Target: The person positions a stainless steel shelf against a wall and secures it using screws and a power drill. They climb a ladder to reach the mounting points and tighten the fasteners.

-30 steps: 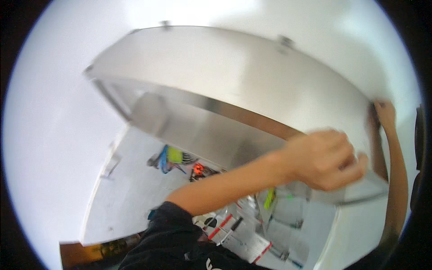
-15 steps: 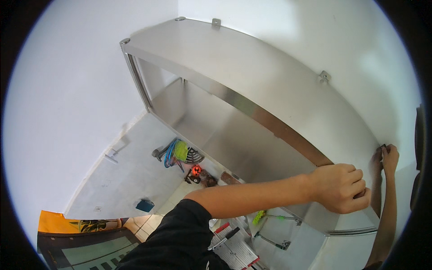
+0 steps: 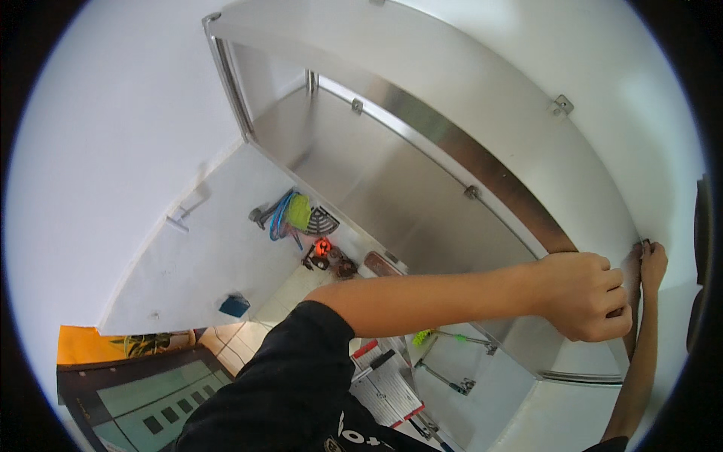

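Observation:
A two-tier stainless steel shelf (image 3: 429,64) runs along the white wall, with small metal brackets (image 3: 561,105) at its back edges. My left hand (image 3: 586,296) is closed in a fist over the front edge of the upper tier, towards its right end; the fingers' far side is hidden. Over by the wall, at the back right of the upper tier, my right hand (image 3: 654,264) pinches something small and dark that I cannot make out. My left forearm crosses in front of the lower tier (image 3: 392,181) and covers part of it.
Below lies a pale surface (image 3: 196,256) with a hammer (image 3: 260,216), blue cord, a light-green item (image 3: 299,212) and a dark blue block (image 3: 234,305). Farther down are a striped notebook (image 3: 388,392), a green-tipped tool (image 3: 423,337), and a dark framed panel (image 3: 151,399).
The view has shifted, so the shelf's top sits higher in the picture and the lower tier's back brackets now show. Both hands keep their places on the shelf and by the wall.

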The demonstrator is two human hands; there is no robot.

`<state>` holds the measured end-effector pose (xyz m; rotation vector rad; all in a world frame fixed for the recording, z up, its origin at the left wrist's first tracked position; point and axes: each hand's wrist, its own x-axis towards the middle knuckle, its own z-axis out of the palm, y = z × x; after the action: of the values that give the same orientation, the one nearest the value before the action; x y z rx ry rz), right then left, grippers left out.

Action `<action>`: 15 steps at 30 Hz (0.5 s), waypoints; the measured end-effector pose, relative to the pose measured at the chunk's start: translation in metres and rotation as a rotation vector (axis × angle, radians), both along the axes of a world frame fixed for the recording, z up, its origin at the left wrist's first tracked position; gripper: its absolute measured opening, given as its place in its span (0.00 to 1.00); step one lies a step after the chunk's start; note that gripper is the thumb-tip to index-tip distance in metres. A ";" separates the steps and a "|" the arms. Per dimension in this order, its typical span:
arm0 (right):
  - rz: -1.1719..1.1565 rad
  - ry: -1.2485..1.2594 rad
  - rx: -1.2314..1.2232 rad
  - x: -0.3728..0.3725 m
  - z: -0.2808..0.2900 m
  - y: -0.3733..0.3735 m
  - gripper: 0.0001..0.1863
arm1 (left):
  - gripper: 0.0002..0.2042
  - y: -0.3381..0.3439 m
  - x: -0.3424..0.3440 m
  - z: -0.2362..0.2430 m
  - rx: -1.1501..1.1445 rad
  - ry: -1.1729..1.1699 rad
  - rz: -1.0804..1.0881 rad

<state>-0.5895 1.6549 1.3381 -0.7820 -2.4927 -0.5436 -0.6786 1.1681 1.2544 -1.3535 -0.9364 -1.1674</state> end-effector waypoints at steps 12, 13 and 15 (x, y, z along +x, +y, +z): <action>0.057 -0.030 0.087 -0.004 0.002 0.006 0.21 | 0.07 -0.003 -0.003 0.001 -0.084 0.046 0.012; 0.024 -0.018 0.035 -0.008 -0.001 0.013 0.22 | 0.06 -0.001 -0.003 0.002 -0.090 0.047 0.010; -0.050 -0.070 -0.014 -0.021 -0.006 0.008 0.27 | 0.06 0.001 -0.009 -0.001 -0.141 0.059 0.053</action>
<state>-0.6102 1.6633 1.3323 -0.8458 -2.5495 -0.5815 -0.6875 1.1691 1.2538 -1.4592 -1.0214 -1.0322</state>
